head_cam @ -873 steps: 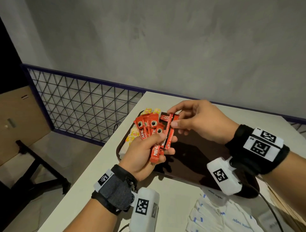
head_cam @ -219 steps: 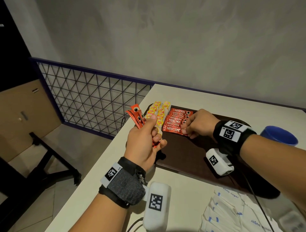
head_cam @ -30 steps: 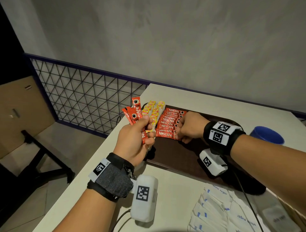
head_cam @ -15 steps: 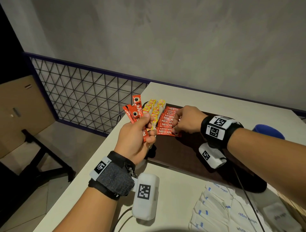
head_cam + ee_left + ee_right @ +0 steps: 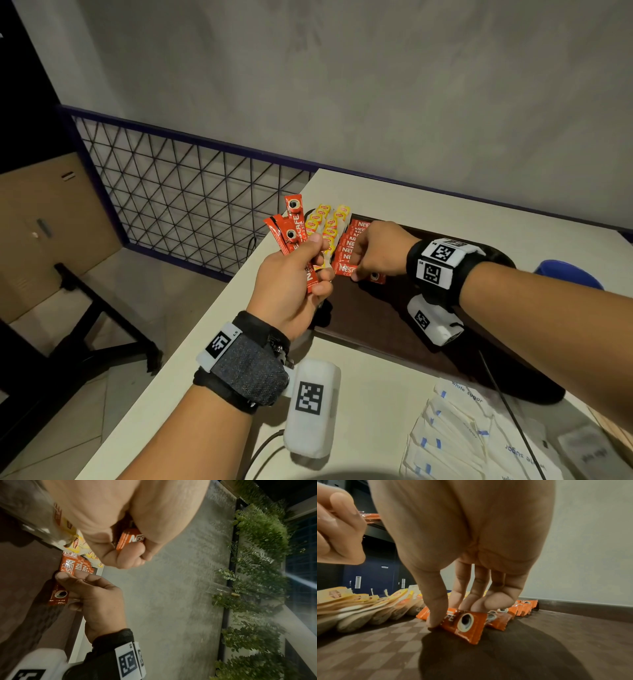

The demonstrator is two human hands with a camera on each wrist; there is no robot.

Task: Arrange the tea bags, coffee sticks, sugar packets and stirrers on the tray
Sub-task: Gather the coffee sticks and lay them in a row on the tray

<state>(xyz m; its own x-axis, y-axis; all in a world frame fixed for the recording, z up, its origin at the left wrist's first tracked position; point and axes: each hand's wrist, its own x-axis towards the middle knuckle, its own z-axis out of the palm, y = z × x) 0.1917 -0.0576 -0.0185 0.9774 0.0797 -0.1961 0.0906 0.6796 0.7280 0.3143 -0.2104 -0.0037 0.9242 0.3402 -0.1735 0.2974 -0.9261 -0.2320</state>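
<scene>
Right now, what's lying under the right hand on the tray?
Under the right hand lies the row of red coffee sticks on the brown tray; its fingertips pinch the nearest stick. The hand covers the sticks' middles, so their count is unclear.

bare tray [image 5: 373, 318] floor near coffee sticks [image 5: 347, 251]

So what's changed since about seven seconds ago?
The row of coffee sticks on the tray has grown toward the near edge; the right hand now sets the nearest stick down. The left hand holds fewer sticks. Tea bags and sugar packets unchanged.
</scene>
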